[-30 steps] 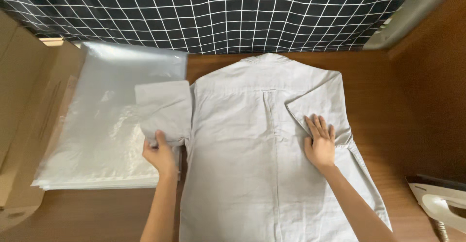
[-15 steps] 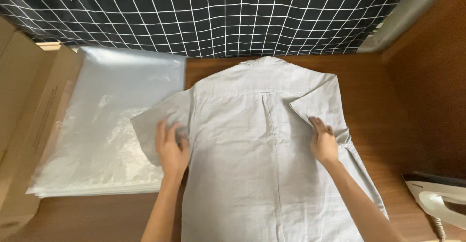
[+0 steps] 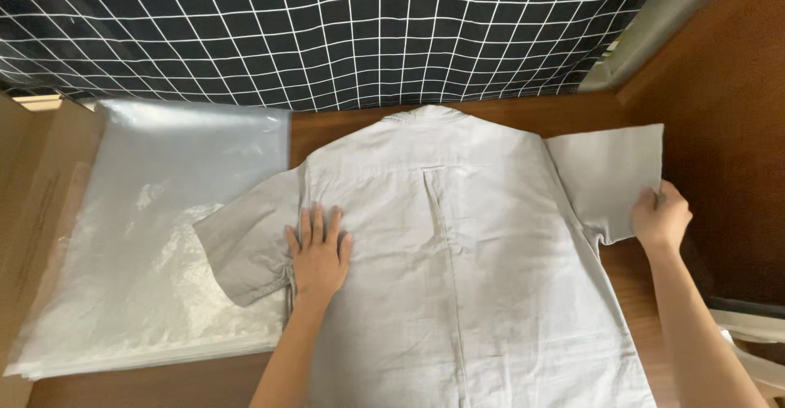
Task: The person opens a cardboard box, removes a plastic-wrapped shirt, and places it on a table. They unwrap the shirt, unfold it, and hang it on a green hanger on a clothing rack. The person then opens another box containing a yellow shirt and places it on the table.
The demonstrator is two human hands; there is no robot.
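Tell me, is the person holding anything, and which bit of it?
Yes. The right hand holds the grey shirt by the outer edge of its right sleeve. The left hand only presses flat on the shirt, holding nothing.

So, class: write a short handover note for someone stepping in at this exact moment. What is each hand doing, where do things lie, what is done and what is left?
Left hand: flat, palm down on the shirt near its left sleeve.
Right hand: pinching the edge of the right sleeve, held spread outward.
The shirt lies back up on the wooden table; the left sleeve overlaps a stack of clear plastic bags.
Done: body flat, both sleeves spread out.
Left: no fold is in place; the whole shirt is unfolded.
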